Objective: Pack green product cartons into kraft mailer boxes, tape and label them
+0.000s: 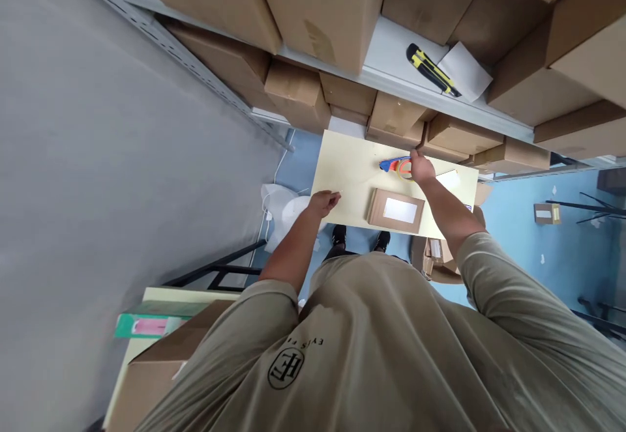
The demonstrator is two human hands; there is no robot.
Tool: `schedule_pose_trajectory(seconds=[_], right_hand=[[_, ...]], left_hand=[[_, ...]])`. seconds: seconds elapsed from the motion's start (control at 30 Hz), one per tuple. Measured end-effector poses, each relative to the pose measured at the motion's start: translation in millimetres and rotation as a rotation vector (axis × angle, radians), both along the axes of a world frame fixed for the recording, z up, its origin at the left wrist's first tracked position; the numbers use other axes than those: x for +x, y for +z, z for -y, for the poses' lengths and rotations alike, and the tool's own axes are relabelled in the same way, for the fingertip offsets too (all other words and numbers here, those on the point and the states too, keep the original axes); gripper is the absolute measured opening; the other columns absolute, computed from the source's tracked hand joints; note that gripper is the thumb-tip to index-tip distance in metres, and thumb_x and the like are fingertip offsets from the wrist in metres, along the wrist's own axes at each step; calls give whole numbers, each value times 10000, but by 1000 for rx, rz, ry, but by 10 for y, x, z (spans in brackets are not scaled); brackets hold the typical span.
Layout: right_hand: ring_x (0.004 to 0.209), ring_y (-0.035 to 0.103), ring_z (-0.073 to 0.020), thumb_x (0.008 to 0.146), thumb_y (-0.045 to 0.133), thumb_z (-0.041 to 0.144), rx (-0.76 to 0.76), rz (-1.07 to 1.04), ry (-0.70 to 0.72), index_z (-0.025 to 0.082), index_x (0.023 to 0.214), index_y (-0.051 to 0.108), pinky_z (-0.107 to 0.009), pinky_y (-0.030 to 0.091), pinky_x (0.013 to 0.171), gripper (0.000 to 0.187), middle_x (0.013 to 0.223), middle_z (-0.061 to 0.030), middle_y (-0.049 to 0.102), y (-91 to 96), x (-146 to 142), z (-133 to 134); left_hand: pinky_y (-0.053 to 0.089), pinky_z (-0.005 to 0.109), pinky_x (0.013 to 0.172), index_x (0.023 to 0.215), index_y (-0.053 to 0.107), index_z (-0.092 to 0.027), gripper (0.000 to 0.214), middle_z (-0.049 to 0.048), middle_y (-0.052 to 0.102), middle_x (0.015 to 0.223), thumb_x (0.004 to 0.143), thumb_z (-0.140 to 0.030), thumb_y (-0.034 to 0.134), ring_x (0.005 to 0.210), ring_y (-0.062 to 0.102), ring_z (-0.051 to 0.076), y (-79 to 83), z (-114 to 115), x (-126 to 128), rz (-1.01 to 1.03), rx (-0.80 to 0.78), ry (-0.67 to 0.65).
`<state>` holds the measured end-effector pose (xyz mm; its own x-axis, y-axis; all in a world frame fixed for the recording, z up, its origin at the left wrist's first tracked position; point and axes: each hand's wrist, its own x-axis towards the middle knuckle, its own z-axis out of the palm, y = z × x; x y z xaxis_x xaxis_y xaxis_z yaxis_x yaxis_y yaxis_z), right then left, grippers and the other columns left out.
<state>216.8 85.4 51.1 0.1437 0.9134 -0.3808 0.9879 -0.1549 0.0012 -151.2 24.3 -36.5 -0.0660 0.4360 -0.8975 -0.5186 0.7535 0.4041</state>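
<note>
My right hand [421, 166] is closed around a blue and orange tape dispenser [391, 164] with a tape roll in it, over the far side of the pale yellow table [345, 158]. Near the left edge of the table, my left hand [325, 203] has its fingers pinched together; whatever they hold, if anything, is too small to make out. Between my hands and closer to my body lies a closed cardboard box [375, 209] with a white label [400, 210] on its top. A white piece of paper [448, 180] is beyond my right wrist.
Shelves of cardboard boxes [298, 90] rise behind the table. A yellow and black utility knife [430, 69] lies on one shelf beside white paper [464, 70]. White wrapping [280, 207] sits left of the table; an open carton [440, 259] with small boxes stands at its right front.
</note>
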Motion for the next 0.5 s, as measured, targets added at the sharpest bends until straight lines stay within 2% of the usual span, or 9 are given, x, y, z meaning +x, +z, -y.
schedule_pose_trajectory(seconds=[0.1, 0.23, 0.37, 0.5], right_hand=[[1008, 749, -325, 990, 574, 68, -27, 3, 52, 209, 1458, 581, -416, 598, 846, 489, 1414, -212, 705, -116, -211, -68], [988, 752, -315, 1002, 591, 106, -43, -18, 91, 191, 1444, 586, -410, 589, 831, 450, 1421, -224, 669, -221, -340, -87], [967, 732, -313, 1008, 637, 169, -29, -42, 66, 209, 1421, 589, -415, 581, 833, 418, 1376, -206, 665, -307, -258, -14], [952, 706, -311, 1031, 587, 147, 5, -55, -6, 240, 1405, 598, -428, 568, 848, 386, 1390, -187, 663, -381, -150, 115]], left_hand=[[581, 208, 709, 1122, 620, -181, 377, 23, 746, 879, 913, -30, 896, 761, 725, 123, -107, 419, 10, -1, -75, -16], [555, 197, 673, 1042, 547, -237, 437, -8, 733, 810, 883, -5, 881, 741, 738, 131, -199, 855, 191, 6, -128, -1], [567, 218, 693, 998, 525, -258, 443, -14, 729, 796, 872, -17, 874, 781, 763, 154, -272, 1091, 438, 22, -152, 24], [558, 219, 684, 984, 515, -265, 435, -17, 735, 803, 887, -22, 863, 775, 754, 150, -316, 1192, 622, 37, -152, 44]])
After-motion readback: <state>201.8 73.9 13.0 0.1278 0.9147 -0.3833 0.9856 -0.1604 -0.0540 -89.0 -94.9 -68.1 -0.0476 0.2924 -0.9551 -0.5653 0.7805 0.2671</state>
